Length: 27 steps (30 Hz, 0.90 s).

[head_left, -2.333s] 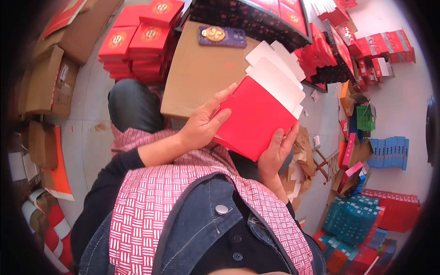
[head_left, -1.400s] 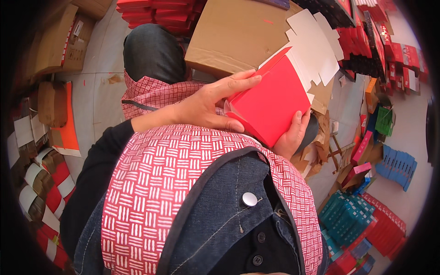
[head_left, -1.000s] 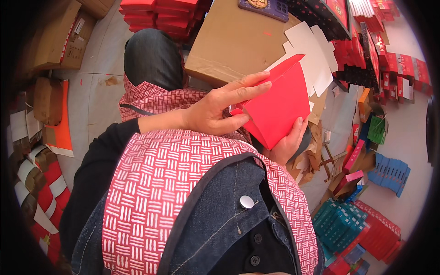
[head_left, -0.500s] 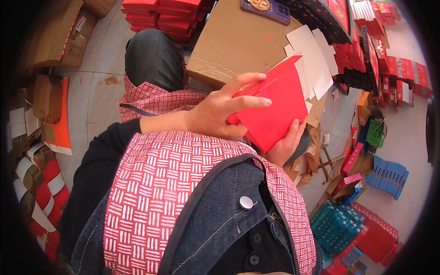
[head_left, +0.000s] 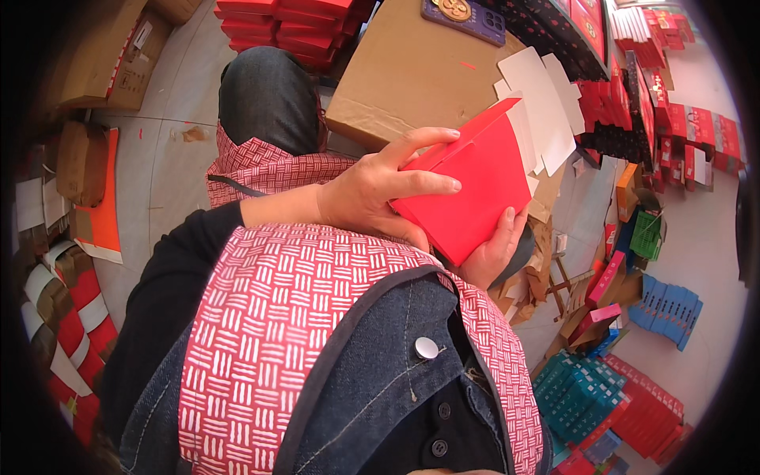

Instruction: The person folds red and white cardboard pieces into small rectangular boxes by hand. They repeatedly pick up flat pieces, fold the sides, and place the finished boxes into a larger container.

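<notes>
1. Red box [head_left: 475,182]: held by the brown carton's [head_left: 404,79] near edge.
2. Left hand [head_left: 372,188]: clamped on box's left side, two fingers [head_left: 427,184] spread.
3. Right hand [head_left: 497,247]: clamped on lower right edge.

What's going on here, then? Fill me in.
A person in a red-and-white patterned apron holds a flat, red cardboard box in both bare hands. The left hand grips its left side, two fingers across the top face; the right hand holds its lower right edge. Beyond it are white, flat card pieces, beside a large brown cardboard carton bearing a purple phone.
</notes>
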Each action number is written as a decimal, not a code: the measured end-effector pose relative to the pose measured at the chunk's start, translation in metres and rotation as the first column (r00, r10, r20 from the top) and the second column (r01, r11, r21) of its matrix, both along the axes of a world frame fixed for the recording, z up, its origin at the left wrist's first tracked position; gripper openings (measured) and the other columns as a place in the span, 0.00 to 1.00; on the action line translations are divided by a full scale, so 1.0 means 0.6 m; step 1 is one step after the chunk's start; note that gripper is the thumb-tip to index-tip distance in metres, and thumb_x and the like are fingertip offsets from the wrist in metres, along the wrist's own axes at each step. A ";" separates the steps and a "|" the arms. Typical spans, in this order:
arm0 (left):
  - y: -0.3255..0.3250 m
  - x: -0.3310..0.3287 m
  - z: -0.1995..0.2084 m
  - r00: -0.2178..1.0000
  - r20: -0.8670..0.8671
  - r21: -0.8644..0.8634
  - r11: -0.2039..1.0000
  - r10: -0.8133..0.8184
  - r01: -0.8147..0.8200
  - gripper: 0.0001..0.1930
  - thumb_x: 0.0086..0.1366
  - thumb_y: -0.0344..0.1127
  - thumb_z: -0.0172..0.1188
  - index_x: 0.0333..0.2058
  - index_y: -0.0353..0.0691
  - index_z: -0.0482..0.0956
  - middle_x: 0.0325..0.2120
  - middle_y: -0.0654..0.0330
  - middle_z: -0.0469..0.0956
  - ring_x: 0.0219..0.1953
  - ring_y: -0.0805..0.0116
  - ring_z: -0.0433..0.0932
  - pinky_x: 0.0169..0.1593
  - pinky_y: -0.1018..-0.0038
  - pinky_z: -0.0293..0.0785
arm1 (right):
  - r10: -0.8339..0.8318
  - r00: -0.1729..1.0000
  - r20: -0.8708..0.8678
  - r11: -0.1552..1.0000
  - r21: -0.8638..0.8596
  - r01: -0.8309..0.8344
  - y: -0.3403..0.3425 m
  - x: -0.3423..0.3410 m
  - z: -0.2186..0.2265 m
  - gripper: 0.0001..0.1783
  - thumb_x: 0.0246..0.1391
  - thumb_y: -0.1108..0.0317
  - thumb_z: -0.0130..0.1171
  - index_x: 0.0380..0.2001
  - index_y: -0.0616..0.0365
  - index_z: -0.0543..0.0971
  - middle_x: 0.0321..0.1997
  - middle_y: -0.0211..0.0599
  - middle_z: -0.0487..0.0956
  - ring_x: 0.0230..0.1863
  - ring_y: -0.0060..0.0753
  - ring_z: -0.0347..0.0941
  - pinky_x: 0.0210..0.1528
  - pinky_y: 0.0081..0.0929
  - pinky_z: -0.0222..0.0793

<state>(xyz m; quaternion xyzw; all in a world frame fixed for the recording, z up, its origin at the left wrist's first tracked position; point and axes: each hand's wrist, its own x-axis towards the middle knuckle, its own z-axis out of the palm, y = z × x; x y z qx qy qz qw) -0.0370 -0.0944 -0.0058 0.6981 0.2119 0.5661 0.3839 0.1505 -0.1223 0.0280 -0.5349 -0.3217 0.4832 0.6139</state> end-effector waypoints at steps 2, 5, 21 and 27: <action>0.000 0.000 -0.002 1.000 -0.001 -0.001 1.000 0.011 -0.011 0.35 0.43 0.53 0.72 0.50 0.43 0.75 0.61 0.44 0.55 0.57 0.46 0.68 0.53 0.63 0.74 | 0.013 1.000 -0.019 1.000 0.008 -0.012 0.000 0.000 0.000 0.23 0.66 0.65 0.38 0.62 0.61 0.57 0.56 0.41 0.69 0.53 0.29 0.67 0.55 0.26 0.65; -0.001 0.000 -0.003 0.999 -0.013 0.005 0.999 0.033 -0.033 0.35 0.43 0.53 0.72 0.50 0.44 0.75 0.61 0.44 0.55 0.58 0.46 0.67 0.53 0.63 0.74 | 0.024 1.000 -0.004 1.000 -0.002 -0.024 0.000 -0.001 0.003 0.24 0.66 0.65 0.39 0.62 0.61 0.57 0.56 0.41 0.69 0.54 0.29 0.67 0.55 0.26 0.65; 0.013 -0.036 0.027 0.950 -0.123 -0.094 0.956 -0.288 0.278 0.33 0.49 0.42 0.70 0.55 0.44 0.72 0.67 0.40 0.39 0.68 0.43 0.45 0.65 0.59 0.56 | 0.087 0.996 -0.032 0.993 -0.081 -0.089 -0.001 0.000 0.003 0.24 0.66 0.65 0.38 0.62 0.62 0.58 0.56 0.42 0.69 0.54 0.30 0.68 0.55 0.26 0.64; 0.009 -0.034 0.023 0.961 -0.125 -0.058 0.969 -0.246 0.240 0.34 0.51 0.43 0.68 0.57 0.44 0.70 0.67 0.39 0.41 0.67 0.42 0.50 0.63 0.61 0.60 | 0.103 0.994 -0.023 0.988 -0.114 -0.105 -0.003 0.000 0.004 0.24 0.66 0.65 0.38 0.62 0.62 0.59 0.55 0.41 0.69 0.54 0.29 0.67 0.55 0.26 0.63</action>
